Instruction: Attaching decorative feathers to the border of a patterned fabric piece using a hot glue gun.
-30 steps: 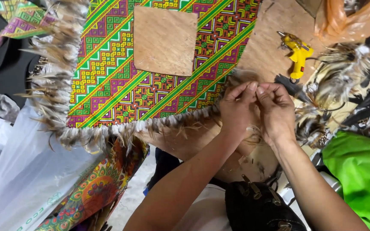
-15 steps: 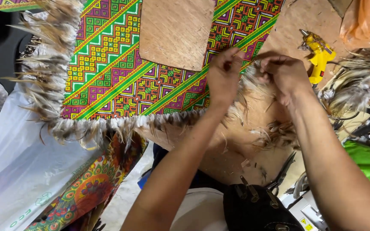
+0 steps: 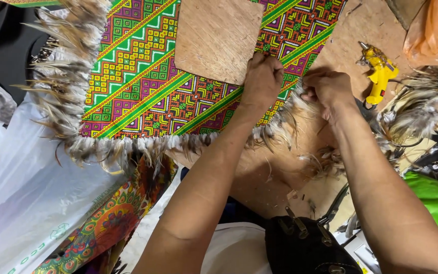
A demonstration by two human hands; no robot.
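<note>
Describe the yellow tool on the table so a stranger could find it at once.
Start at the brown wooden table and look past the right hand, toward the orange bag. The glue gun lies there beside loose feathers, the only bright yellow thing.

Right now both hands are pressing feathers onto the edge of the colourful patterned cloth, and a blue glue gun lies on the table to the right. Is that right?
Nearly. The glue gun is yellow, not blue, as the head view shows. The rest holds: the left hand and right hand are at the feather trim on the patterned cloth, with the gun on the table to the right.
</note>
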